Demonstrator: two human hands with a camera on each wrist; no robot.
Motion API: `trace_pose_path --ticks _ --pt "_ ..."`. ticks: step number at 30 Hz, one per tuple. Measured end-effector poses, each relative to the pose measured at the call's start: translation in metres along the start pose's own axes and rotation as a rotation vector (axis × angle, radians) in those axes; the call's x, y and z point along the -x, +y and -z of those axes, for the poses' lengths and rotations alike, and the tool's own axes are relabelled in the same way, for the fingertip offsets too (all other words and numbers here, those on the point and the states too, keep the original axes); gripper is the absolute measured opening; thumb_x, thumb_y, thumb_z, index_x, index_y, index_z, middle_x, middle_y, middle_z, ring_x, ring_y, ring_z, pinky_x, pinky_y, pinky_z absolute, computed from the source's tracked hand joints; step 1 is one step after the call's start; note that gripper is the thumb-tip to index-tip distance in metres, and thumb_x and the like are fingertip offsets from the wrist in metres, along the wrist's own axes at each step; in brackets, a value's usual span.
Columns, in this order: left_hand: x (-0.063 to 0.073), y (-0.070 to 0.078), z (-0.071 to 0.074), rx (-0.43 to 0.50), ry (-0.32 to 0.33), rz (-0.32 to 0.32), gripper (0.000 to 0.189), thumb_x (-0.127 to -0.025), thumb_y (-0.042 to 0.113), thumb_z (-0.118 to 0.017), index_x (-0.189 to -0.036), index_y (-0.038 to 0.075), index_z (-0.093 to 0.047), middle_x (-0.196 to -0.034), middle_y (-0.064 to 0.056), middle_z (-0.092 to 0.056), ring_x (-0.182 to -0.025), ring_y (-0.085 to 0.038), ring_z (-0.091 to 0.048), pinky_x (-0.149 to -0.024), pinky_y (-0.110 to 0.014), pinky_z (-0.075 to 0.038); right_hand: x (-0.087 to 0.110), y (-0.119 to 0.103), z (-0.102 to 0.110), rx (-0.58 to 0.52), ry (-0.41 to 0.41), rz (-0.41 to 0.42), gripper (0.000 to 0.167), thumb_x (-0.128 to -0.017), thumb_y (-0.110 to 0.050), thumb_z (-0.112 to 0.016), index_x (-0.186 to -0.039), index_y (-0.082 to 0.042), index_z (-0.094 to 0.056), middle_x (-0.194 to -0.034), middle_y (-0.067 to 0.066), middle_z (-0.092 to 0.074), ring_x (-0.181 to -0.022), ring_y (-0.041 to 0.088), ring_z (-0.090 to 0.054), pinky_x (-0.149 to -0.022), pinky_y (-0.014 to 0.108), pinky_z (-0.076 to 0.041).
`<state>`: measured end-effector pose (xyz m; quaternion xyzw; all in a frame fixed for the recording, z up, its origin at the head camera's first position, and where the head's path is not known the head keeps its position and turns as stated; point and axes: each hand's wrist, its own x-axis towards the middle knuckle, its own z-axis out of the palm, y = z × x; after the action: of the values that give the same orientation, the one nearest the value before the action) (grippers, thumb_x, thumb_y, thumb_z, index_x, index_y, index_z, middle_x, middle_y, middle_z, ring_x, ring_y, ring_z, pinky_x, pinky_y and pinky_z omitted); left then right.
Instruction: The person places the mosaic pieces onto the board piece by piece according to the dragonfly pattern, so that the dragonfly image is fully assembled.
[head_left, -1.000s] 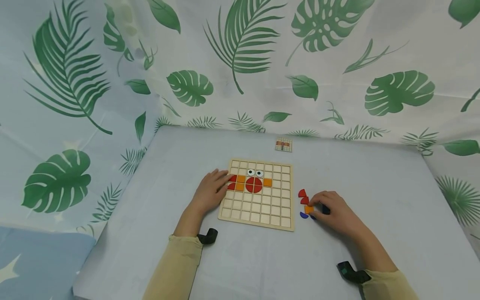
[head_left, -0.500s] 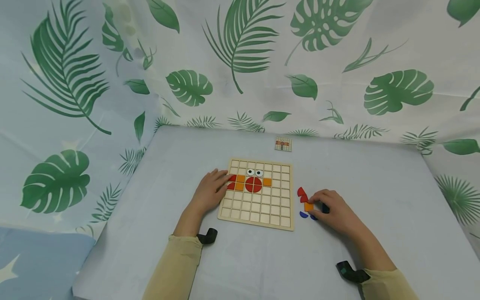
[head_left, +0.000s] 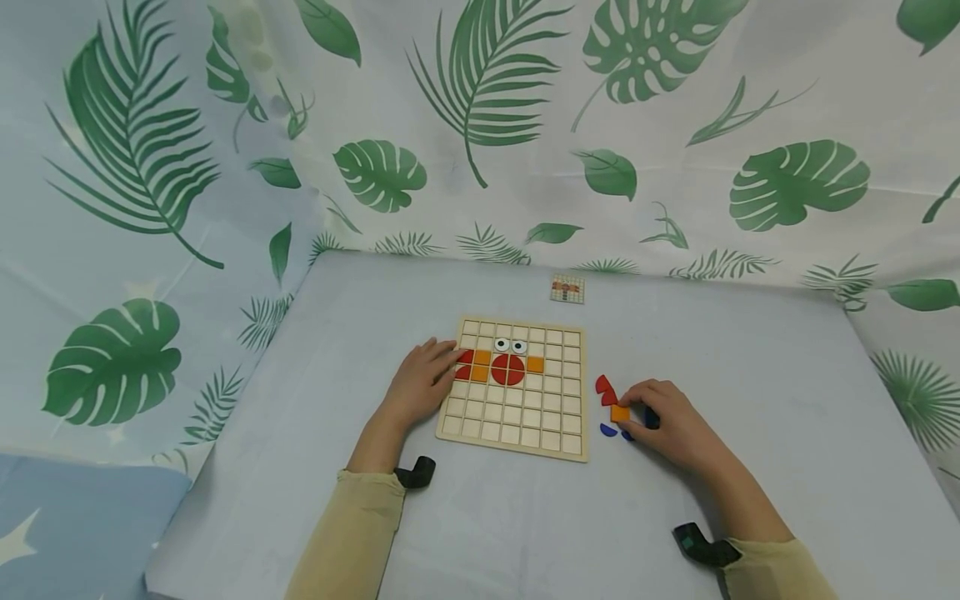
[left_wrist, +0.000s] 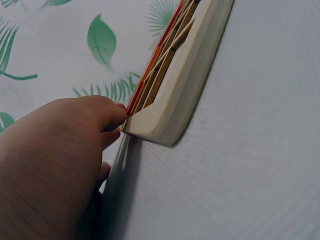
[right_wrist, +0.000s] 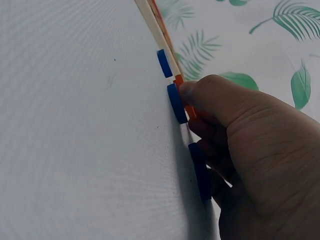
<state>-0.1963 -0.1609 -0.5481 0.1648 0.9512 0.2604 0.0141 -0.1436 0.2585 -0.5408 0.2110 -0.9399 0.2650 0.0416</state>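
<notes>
In the head view, a square wooden grid board [head_left: 517, 451] lies mid-table. Red, orange and round eye tiles form a pattern in its upper rows. My left hand [head_left: 420, 383] rests against the board's left edge, fingertips touching it beside the red tiles [head_left: 463, 364]; the left wrist view shows the thumb at the board's corner [left_wrist: 155, 125]. Right of the board, my right hand [head_left: 673, 423] pinches an orange square tile [head_left: 620, 413] between thumb and finger. Near those fingertips lie blue pieces, one a half-round [head_left: 608, 430]. Two red quarter-round pieces [head_left: 604, 384] sit just beyond.
A small pattern card [head_left: 567, 289] lies behind the board. A dark blue piece [head_left: 652, 418] is partly hidden by the right hand. Leaf-printed cloth [head_left: 510, 192] hangs along the back and sides of the pale table [head_left: 480, 533].
The orange tile has shifted slightly in the right hand's pinch and looks a little raised. A red piece beside it has moved slightly. The left hand stays in place.
</notes>
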Motion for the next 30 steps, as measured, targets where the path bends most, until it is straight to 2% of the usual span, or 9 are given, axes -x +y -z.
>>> trace_pose_path --ticks 11,18,24,30 --pt "-0.002 0.003 0.001 -0.004 -0.002 -0.003 0.044 -0.104 0.03 -0.045 -0.148 0.025 -0.048 -0.156 0.002 -0.042 -0.152 -0.028 -0.025 -0.126 -0.047 -0.016 -0.001 -0.003 0.005 -0.014 -0.028 -0.056 0.026 -0.082 -0.02 -0.08 -0.105 -0.019 -0.067 -0.107 -0.001 -0.066 -0.105 0.018 -0.052 -0.093 0.038 -0.043" --pt "-0.002 0.005 0.001 0.0 -0.002 -0.004 0.044 -0.104 0.031 -0.045 -0.148 0.025 -0.048 -0.156 0.002 -0.042 -0.152 -0.028 -0.025 -0.126 -0.047 -0.016 -0.005 -0.007 0.013 0.012 -0.02 -0.038 0.025 -0.084 -0.017 -0.079 -0.106 -0.017 -0.067 -0.106 -0.001 -0.067 -0.103 0.019 -0.053 -0.092 0.041 -0.046" --pt "-0.001 0.004 0.002 0.001 -0.016 -0.005 0.044 -0.105 0.031 -0.045 -0.148 0.024 -0.047 -0.156 0.001 -0.041 -0.152 -0.028 -0.024 -0.127 -0.047 -0.015 -0.015 -0.022 0.023 0.0 -0.035 -0.066 0.026 -0.086 -0.013 -0.075 -0.11 -0.014 -0.067 -0.111 0.003 -0.066 -0.104 0.023 -0.054 -0.091 0.048 -0.051" --pt "0.001 0.002 0.001 -0.01 -0.026 -0.005 0.044 -0.105 0.031 -0.045 -0.149 0.024 -0.047 -0.156 0.001 -0.041 -0.152 -0.028 -0.023 -0.127 -0.046 -0.015 -0.032 -0.032 0.021 -0.001 -0.028 -0.036 0.028 -0.087 -0.017 -0.075 -0.114 -0.015 -0.068 -0.112 0.002 -0.066 -0.102 0.021 -0.055 -0.086 0.045 -0.053"
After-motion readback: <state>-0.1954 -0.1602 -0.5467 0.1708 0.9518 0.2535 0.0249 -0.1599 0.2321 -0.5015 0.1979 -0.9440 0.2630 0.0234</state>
